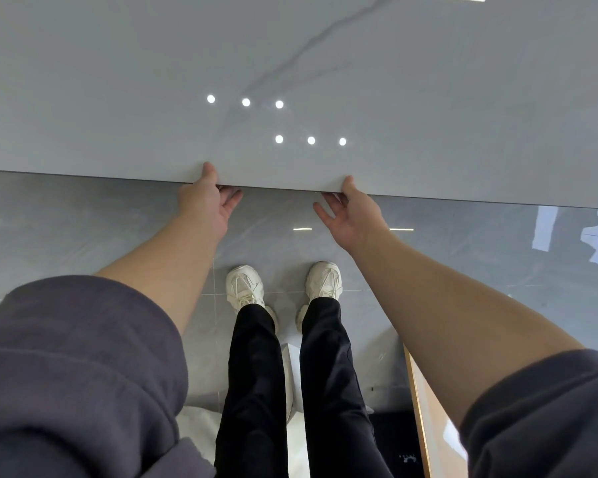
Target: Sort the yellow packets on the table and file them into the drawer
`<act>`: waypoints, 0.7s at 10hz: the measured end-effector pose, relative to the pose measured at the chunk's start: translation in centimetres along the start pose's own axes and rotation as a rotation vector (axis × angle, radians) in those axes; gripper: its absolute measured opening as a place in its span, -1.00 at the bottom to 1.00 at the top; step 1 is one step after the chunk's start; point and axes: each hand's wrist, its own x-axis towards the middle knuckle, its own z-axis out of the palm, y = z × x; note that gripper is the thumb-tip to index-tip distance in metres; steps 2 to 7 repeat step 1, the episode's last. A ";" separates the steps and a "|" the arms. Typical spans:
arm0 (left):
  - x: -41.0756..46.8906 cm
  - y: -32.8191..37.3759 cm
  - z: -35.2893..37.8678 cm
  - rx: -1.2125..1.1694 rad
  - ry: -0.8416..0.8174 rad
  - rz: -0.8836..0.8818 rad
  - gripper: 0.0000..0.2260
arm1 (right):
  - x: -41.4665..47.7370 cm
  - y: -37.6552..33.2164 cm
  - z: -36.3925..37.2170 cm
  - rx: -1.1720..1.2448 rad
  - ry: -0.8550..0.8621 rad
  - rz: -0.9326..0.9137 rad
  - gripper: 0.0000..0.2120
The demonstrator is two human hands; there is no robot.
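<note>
Gripped the near edge of the table with the left hand: thumb laid flat on top, fingers tucked beneath the edge, tips hidden under it. Rested the right hand at the same edge a little to the right, thumb hooked over the top, fingers fairly straight and loosely spread just below the edge; could not tell whether they pressed the underside. Kept the two hands apart, with a stretch of bare edge between them. Held both forearms bare, with dark grey sleeves bunched above the elbows.

Stood close against the table, a glossy pale grey top with a dark vein running across it and round spots of light mirrored in it. Could not tell where the yellow packets or the drawer were; saw neither on the top nor along the edge.

Below, wore black trousers and white shoes, toes pointing at the table, on a shiny grey tiled floor. Saw a pale wooden panel at the lower right, beside the right leg.
</note>
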 end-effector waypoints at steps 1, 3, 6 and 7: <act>-0.9 0.4 0.8 0.320 0.105 -0.024 -0.76 | -1.3 -1.1 0.8 -0.411 0.040 0.087 -0.69; -0.9 0.4 0.8 0.320 0.105 -0.024 -0.76 | -1.3 -1.1 0.8 -0.411 0.040 0.087 -0.69; -0.9 0.4 0.8 0.320 0.105 -0.024 -0.76 | -1.3 -1.1 0.8 -0.411 0.040 0.087 -0.69; -0.9 0.4 0.8 0.320 0.105 -0.024 -0.76 | -1.3 -1.1 0.8 -0.411 0.040 0.087 -0.69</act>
